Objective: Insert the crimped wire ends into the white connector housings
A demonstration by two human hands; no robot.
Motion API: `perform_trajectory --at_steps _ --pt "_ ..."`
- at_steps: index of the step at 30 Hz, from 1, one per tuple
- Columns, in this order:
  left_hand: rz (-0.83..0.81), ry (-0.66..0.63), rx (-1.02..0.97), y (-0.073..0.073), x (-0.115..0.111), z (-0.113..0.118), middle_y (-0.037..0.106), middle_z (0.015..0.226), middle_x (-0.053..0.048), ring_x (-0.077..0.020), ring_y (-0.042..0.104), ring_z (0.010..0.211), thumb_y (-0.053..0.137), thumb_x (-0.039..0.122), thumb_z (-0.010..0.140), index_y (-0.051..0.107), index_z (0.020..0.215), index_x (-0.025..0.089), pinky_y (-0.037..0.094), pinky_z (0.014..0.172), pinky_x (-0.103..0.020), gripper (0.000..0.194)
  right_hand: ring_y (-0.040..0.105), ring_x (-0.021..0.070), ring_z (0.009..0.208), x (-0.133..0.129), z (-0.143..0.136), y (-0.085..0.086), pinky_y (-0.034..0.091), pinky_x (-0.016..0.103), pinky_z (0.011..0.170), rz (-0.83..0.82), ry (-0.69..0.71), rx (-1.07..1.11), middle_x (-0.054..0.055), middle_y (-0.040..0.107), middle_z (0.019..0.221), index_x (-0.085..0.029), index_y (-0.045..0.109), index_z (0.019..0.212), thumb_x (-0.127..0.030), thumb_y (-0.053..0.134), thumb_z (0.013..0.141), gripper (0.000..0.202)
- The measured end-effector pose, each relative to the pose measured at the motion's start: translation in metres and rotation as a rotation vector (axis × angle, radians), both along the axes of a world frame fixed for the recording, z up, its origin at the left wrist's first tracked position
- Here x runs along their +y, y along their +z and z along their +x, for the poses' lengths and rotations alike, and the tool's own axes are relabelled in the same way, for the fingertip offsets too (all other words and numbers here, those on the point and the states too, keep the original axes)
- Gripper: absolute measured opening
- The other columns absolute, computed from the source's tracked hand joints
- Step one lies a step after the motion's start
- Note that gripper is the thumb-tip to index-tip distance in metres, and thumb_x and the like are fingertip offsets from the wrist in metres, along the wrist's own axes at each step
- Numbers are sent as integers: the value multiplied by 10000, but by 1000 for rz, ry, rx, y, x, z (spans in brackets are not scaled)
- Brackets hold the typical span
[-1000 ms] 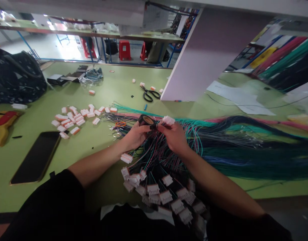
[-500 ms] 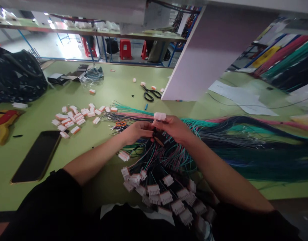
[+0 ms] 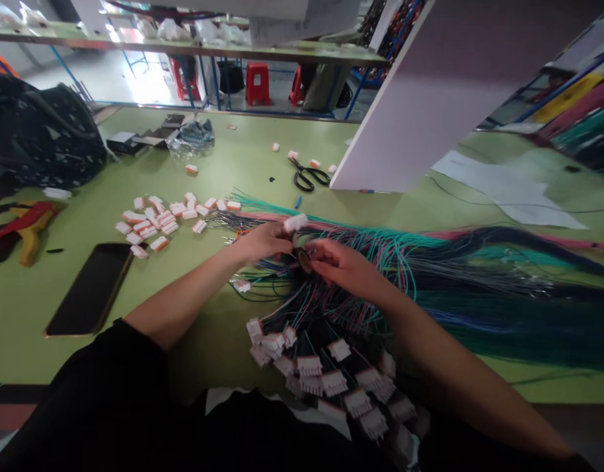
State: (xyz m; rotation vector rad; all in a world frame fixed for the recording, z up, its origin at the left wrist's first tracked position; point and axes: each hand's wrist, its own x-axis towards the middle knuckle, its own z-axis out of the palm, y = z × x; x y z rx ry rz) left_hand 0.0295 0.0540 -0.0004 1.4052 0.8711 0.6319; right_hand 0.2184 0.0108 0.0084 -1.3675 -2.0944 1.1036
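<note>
My left hand (image 3: 265,242) pinches a white connector housing (image 3: 295,223) that points up from its fingertips. Just right of it, the curled fingers of my right hand (image 3: 345,263) close on a dark roll with a tan core (image 3: 304,260), which looks like black tape. Both hands are over a spread of thin green, pink and black wires (image 3: 380,246). Below them, many wired white connectors (image 3: 333,382) hang in a cluster by my body. Exactly how wires and roll meet between the fingers is blurred.
Loose white-and-orange connectors (image 3: 152,219) lie in a pile on the left, near a phone (image 3: 88,288) and a red-yellow tool (image 3: 29,229). Black-handled scissors (image 3: 309,177) lie farther back, beside a white upright panel (image 3: 395,131). A dark bag (image 3: 41,131) stands far left.
The white connector has passed from my right hand's fingertips to my left's. My right hand has shifted down to the dark roll. The whole view has tilted slightly.
</note>
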Motion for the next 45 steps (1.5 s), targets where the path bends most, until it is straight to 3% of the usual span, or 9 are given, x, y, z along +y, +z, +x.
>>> perform_trajectory --at_steps 4,8,15,22,30,34,37,41,45 --pt "-142 42 86 1 2 -3 494 452 60 -69 488 375 506 37 607 498 587 134 420 451 -203 100 576 130 651 -5 1 11 423 269 635 147 224 -189 10 646 747 -188 606 754 -212 482 779 129" --pt "-267 140 57 -7 5 -2 502 438 48 -94 524 383 502 48 623 482 602 145 459 452 -219 101 598 159 791 -13 -3 12 431 287 735 312 324 -260 52 649 832 -181 621 762 -175 469 788 154" --pt "-329 317 -23 -10 1 9 424 381 78 -85 456 315 472 16 592 430 582 160 456 403 -226 151 584 143 618 -3 -22 2 402 257 603 169 1 -291 10 625 652 -189 535 786 -394 401 877 261" --pt "-203 186 47 -1 1 -1 499 408 48 -90 513 356 492 7 600 488 590 137 440 419 -198 130 630 200 786 8 -34 12 379 264 599 250 23 -593 25 699 874 -209 564 958 -351 596 724 276" --pt "296 30 268 17 -5 -13 564 532 20 -105 570 518 551 63 627 539 669 130 470 543 -234 80 617 190 823 38 -6 16 432 304 706 371 196 -415 26 699 912 -230 666 915 -297 493 782 228" --pt "859 -143 439 26 -11 -16 638 707 -50 -158 603 717 515 116 701 588 681 136 482 696 -308 78 601 170 866 62 -13 -4 435 319 809 303 422 -77 18 688 886 -216 675 762 -268 499 775 184" --pt "1047 -199 396 26 -8 -19 671 863 -83 -183 594 872 529 139 718 615 705 147 454 829 -350 87 595 163 824 65 -25 -23 449 329 807 230 305 153 16 671 835 -195 634 709 -290 540 747 138" --pt "638 -114 231 11 3 -20 660 767 -39 -129 591 740 563 155 683 607 722 136 474 731 -273 61 608 168 748 46 -25 -36 484 331 710 93 -2 178 35 643 805 -171 573 799 -339 584 724 185" --pt "276 -33 151 2 10 -17 580 610 14 -93 540 605 599 155 628 603 720 120 446 628 -222 98 607 190 924 20 -15 -31 488 368 787 244 61 97 96 596 1079 -175 497 1094 -207 546 724 375"
